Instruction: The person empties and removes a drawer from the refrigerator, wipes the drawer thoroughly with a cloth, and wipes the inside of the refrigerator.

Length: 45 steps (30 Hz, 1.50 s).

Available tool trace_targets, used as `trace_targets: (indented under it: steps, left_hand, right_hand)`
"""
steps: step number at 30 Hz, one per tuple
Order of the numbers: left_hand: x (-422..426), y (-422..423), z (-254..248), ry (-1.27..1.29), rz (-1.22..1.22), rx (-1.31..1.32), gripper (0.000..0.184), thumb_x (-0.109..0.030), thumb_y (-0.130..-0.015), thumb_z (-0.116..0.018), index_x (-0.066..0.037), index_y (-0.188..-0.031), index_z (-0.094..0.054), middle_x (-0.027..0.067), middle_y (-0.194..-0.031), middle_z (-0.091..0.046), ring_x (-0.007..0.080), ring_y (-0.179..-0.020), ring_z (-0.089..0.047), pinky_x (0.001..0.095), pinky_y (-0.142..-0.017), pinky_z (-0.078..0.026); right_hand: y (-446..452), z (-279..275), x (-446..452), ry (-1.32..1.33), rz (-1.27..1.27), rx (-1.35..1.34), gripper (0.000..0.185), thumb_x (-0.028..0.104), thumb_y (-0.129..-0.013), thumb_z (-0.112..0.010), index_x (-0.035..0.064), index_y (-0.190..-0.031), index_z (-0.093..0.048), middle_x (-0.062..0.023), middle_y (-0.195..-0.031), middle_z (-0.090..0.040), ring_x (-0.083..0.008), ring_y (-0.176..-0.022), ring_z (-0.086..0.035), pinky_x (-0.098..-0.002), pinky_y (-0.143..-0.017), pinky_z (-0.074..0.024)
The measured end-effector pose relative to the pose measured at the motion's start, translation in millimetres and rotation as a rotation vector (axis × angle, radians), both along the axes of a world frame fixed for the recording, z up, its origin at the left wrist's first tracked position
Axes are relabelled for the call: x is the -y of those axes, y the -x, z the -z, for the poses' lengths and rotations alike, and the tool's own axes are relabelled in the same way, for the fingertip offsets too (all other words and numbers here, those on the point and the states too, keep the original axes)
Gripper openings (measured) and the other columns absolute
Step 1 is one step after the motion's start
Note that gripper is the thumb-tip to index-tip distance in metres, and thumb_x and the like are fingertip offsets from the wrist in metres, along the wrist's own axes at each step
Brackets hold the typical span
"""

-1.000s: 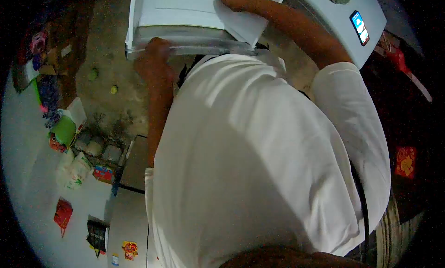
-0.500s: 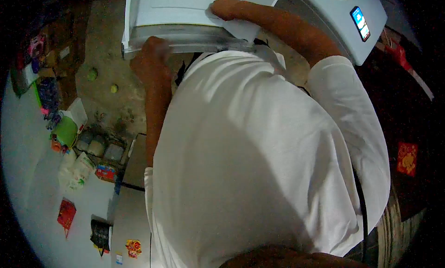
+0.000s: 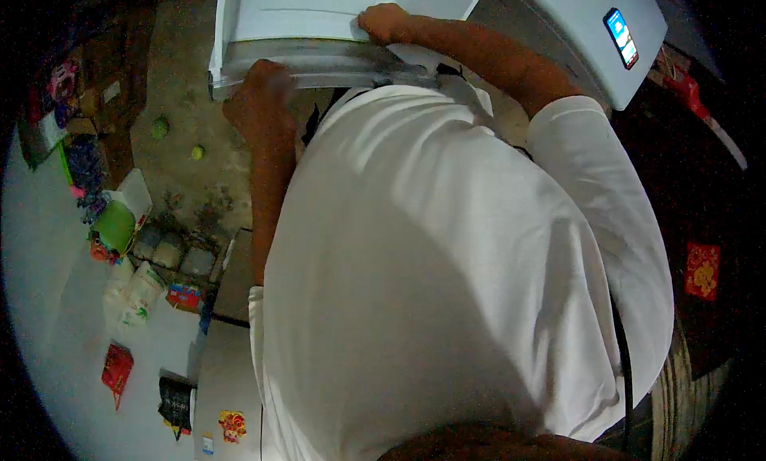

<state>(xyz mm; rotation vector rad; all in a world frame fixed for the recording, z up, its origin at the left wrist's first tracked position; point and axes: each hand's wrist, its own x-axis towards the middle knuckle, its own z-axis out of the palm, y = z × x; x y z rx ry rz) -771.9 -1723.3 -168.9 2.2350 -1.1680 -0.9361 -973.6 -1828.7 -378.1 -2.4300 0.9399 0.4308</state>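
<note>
A white panel with raised sides (image 3: pixel 319 10), which looks like an appliance door, stands at the top of the view. Along its near side runs a greyish, see-through rim (image 3: pixel 335 66). My left hand (image 3: pixel 262 98) is closed over the left part of this rim, its fingers partly blurred. Against the white inner surface rests my right hand (image 3: pixel 384 24), its fingers curled in and pressed together. Whatever it may hold is hidden. A pale, thin piece (image 3: pixel 424 58) shows below the right wrist; I cannot tell whether the hand holds it.
A lit phone (image 3: pixel 621 38) lies on a white surface (image 3: pixel 558 14) at the upper right. Two green balls, one of them a small ball (image 3: pixel 198 152), are on the floor. Bags (image 3: pixel 144 289), a green container (image 3: pixel 114 226) and boxes line the left side. A red packet (image 3: pixel 702 271) is at right.
My right hand has shifted slightly down and left on the white panel. Less of the pale piece below its wrist shows. My left hand stays on the rim, with barely any movement.
</note>
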Motion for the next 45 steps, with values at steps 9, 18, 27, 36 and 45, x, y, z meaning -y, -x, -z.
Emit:
trace_targets:
  steps: [9,18,27,36,45]
  left_hand:
    - [-9,-6,-3,-0.046,0.195,0.279,0.024,0.010,-0.079,-0.064,-0.009,-0.092,-0.072,0.0150,-0.100,-0.067,0.0246,-0.090,-0.067,0.0312,-0.071,-0.059]
    - [-17,-25,28,0.230,0.302,0.234,0.030,0.009,-0.074,-0.066,-0.004,-0.101,-0.068,0.0170,-0.096,-0.071,0.0343,-0.089,-0.069,0.0419,-0.082,-0.054]
    - [-12,-17,8,0.067,0.384,0.441,0.023,0.005,-0.075,-0.070,-0.008,-0.094,-0.069,0.0132,-0.089,-0.070,0.0282,-0.081,-0.068,0.0379,-0.070,-0.053]
    - [-15,-14,4,0.118,0.463,0.538,0.022,0.001,-0.079,-0.069,-0.008,-0.098,-0.069,0.0142,-0.094,-0.071,0.0350,-0.086,-0.069,0.0407,-0.077,-0.053]
    - [-20,-21,33,0.065,0.218,0.331,0.025,0.005,-0.072,-0.074,-0.013,-0.089,-0.069,0.0072,-0.089,-0.071,0.0243,-0.079,-0.067,0.0338,-0.072,-0.055]
  right_hand:
    - [-4,25,9,-0.118,0.260,0.103,0.024,0.019,-0.079,-0.066,0.0061,-0.099,-0.071,-0.0173,-0.097,-0.070,-0.0364,-0.093,-0.068,-0.0496,-0.081,-0.0545]
    - [-1,3,-3,-0.159,0.240,0.049,0.024,0.021,-0.080,-0.067,0.0046,-0.098,-0.070,-0.0182,-0.095,-0.071,-0.0373,-0.092,-0.068,-0.0494,-0.078,-0.0547]
    - [-2,5,-6,-0.187,0.229,0.040,0.021,0.019,-0.081,-0.068,0.0070,-0.098,-0.072,-0.0160,-0.099,-0.071,-0.0355,-0.091,-0.068,-0.0469,-0.078,-0.0548]
    - [-4,17,-6,-0.166,0.287,0.192,0.020,0.019,-0.079,-0.070,0.0110,-0.097,-0.073,-0.0121,-0.095,-0.072,-0.0332,-0.090,-0.068,-0.0463,-0.078,-0.0546]
    - [6,-6,-6,-0.301,0.377,0.254,0.018,0.019,-0.081,-0.068,0.0131,-0.097,-0.073,-0.0098,-0.097,-0.073,-0.0301,-0.090,-0.069,-0.0439,-0.079,-0.0551]
